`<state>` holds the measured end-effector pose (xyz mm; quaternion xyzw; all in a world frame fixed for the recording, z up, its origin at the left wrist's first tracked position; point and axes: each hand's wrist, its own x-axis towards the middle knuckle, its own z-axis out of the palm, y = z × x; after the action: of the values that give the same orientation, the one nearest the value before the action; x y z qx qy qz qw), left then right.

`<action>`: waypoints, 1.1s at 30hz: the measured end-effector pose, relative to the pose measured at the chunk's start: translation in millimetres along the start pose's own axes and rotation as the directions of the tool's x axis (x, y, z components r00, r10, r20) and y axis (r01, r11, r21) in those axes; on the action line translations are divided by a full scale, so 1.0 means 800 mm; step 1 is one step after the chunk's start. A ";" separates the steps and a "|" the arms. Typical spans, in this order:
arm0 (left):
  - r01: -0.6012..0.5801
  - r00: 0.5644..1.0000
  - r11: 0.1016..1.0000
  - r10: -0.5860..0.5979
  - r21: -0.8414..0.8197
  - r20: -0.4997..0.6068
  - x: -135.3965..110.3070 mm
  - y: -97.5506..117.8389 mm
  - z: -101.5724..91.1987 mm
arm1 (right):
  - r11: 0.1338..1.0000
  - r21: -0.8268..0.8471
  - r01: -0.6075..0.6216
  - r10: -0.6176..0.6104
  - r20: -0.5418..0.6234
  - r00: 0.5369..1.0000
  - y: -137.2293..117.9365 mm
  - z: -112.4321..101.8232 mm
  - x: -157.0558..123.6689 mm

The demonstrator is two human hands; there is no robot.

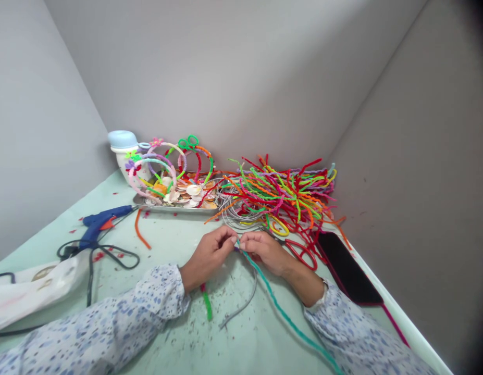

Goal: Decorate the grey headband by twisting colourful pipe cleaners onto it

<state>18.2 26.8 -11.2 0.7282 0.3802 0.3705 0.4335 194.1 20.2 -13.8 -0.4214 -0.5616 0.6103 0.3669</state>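
Note:
My left hand (214, 254) and my right hand (264, 251) meet over the middle of the table, fingertips pinched close together. Between them is the end of a long teal pipe cleaner (273, 299), which trails down toward the lower right. A small purple bit shows at the fingertips. From under my hands a grey wire (247, 303) curves down onto the table. A short green pipe cleaner piece (207, 305) with a dark red end sticks out below my left hand; whether it joins the held pieces is hidden.
Behind my hands lie a heap of colourful pipe cleaners (292, 192), grey wire coils and red-handled scissors (301, 254). A metal tray (178, 209) holds shells and fuzzy headbands. A blue glue gun (95, 226) with its cord is left, a black phone (348, 268) right.

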 end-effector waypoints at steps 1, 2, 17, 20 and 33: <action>-0.013 1.000 1.000 0.013 0.011 -0.005 0.000 0.000 0.000 | 1.000 0.000 0.006 -0.006 0.007 1.000 0.000 0.000 0.000; -0.025 1.000 0.999 0.025 0.021 -0.013 0.000 0.000 0.000 | 1.000 0.000 0.010 -0.010 0.015 1.000 -0.001 0.000 -0.001; -0.044 0.999 0.997 0.045 0.055 -0.013 0.001 0.005 0.000 | 1.000 -0.023 -0.002 0.001 -0.020 1.000 -0.001 0.002 0.000; -0.035 0.999 0.998 0.037 0.060 -0.034 0.000 0.006 0.000 | 1.000 -0.023 0.004 -0.005 -0.019 1.000 -0.001 0.002 0.000; -0.055 0.998 0.984 0.060 0.170 -0.026 0.001 0.002 0.001 | 0.997 -0.080 0.010 -0.011 -0.014 1.000 -0.004 0.003 -0.001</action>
<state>19.5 26.2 -9.6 0.7673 0.3959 0.3602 0.3533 191.6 19.1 -10.4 -0.4370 -0.5851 0.5824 0.3572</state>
